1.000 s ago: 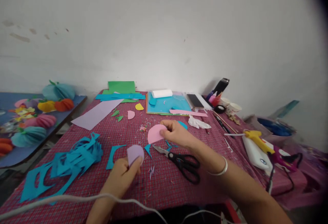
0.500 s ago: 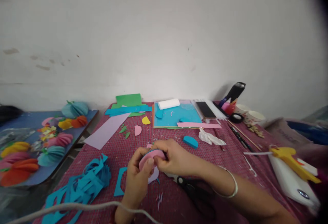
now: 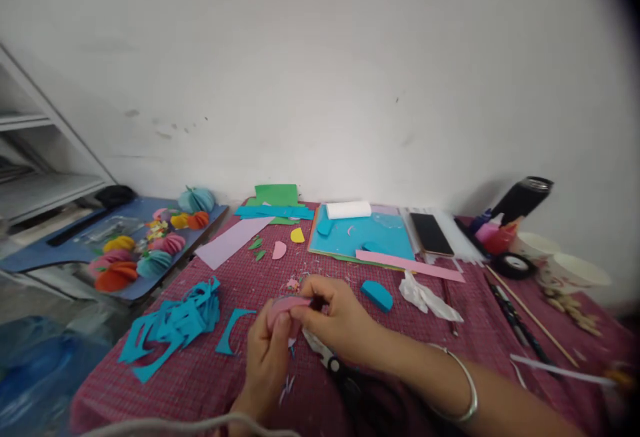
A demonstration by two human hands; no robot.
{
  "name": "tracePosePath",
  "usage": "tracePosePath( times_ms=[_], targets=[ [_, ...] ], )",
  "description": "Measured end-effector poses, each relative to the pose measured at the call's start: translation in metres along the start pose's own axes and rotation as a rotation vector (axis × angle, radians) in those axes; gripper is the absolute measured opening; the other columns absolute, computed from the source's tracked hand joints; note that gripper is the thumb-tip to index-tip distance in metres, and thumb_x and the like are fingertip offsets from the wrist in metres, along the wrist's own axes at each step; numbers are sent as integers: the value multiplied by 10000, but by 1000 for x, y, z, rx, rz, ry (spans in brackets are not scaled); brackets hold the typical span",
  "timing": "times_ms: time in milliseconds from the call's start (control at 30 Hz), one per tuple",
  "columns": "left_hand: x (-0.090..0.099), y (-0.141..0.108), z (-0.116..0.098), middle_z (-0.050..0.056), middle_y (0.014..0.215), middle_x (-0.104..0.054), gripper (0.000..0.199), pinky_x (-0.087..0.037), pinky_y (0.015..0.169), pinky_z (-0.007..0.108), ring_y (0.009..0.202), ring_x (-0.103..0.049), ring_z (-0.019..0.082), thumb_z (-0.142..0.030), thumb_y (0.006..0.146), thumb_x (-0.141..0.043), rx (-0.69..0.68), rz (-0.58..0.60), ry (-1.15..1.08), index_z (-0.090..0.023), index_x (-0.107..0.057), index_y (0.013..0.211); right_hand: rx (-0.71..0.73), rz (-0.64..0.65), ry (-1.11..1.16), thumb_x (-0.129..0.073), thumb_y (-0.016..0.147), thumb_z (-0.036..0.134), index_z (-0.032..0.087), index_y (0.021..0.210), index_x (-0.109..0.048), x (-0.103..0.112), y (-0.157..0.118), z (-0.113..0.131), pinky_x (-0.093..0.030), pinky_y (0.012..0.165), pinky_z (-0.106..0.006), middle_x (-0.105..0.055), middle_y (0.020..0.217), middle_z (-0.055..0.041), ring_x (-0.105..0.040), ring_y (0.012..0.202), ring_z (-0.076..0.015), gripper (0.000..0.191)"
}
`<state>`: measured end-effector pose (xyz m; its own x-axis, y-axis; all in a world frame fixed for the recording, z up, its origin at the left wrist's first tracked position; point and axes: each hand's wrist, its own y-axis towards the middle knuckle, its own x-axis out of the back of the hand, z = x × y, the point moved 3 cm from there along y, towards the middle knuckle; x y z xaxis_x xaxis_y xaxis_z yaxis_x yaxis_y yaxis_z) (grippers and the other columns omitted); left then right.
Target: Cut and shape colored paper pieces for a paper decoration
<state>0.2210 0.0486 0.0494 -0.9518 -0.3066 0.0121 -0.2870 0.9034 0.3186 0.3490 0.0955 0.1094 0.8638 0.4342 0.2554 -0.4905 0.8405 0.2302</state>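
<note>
Curved pink paper piece point(image 3: 284, 304): held left of the black-handled metal scissors point(image 3: 334, 363), long axis roughly crosswise. Left hand point(image 3: 265, 360) and right hand point(image 3: 345, 324) had fingers clamped on its opposite ends; right hand was nearer the scissors

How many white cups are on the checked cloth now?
2. The farther cup is just beyond the black roll; the nearer cup is to the right of that roll. More could be hidden in the dark right edge.
</note>
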Motion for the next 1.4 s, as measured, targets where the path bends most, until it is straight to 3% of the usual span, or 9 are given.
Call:
tracePosePath(
  times_ms=[167,300,467,633,767,967,1067,1267,1400],
  targets=[
    [5,18,-27,13,776,-615,77,-449,669,234,738,-570,140,-259,776,-663,42,286,-53,-184,-667,794,81,14,-258,-634,754,179,152,640,-557,7,-6,-1,-274,506,-199,-514,584,41,-442,543,-79,140],
    [13,35,-43,-6,670,-564,156,-419,605,223,646,-531,112,-206,803,-631,-82,451,6,-173,-623,650,45,-74,-168,-611,761,160,155,677,-572,0,-14,-3,-313,513,-194,-524,602,39,-461,549,-80,93],
    [23,51,-47,-1,745,-600,126,-450,626,236,719,-570,126,-117,797,-612,-344,494,-39,-200,-637,705,2,-268,-6,-611,741,159,159,669,-550,-10,-17,9,-329,479,-188,-485,580,50,-426,516,-76,95],
    [49,51,-45,1,786,-631,192,-470,660,262,759,-591,146,-29,725,-644,-631,495,-143,-212,-646,783,224,-369,-288,-579,793,168,159,671,-580,-38,-22,33,-361,555,-214,-522,637,21,-481,597,-92,122],
    [64,43,-31,1,764,-619,79,-448,610,228,697,-570,124,-122,775,-633,-416,575,-94,-196,-658,784,276,-381,-352,-560,809,178,163,685,-564,-62,-31,40,-360,566,-215,-519,654,20,-477,611,-93,126],
    [68,21,-15,0,736,-586,116,-432,614,225,683,-529,122,-274,822,-601,-46,606,-225,-168,-648,817,96,-384,-204,-585,782,227,167,645,-493,-81,-42,38,-328,507,-201,-454,593,48,-400,543,-78,177],
    [75,15,-24,-1,702,-589,112,-427,592,226,651,-535,122,-249,819,-598,-177,570,-138,-167,-650,762,93,-380,-224,-579,780,204,166,675,-512,-87,-45,38,-345,517,-203,-473,610,44,-418,552,-80,130],
    [101,31,-35,35,877,-672,243,-473,769,300,846,-604,178,-75,761,-590,-851,449,110,-239,-677,917,278,-352,-307,-525,769,110,172,800,-601,-91,-33,32,-415,599,-225,-555,721,8,-504,645,-103,103],
    [101,47,-18,60,1006,-673,204,-469,820,324,936,-614,207,-76,743,-566,-766,548,183,-232,-618,862,248,-288,-317,-521,738,77,178,804,-604,-94,-11,11,-426,625,-226,-574,737,9,-523,664,-103,146]
  ],
)
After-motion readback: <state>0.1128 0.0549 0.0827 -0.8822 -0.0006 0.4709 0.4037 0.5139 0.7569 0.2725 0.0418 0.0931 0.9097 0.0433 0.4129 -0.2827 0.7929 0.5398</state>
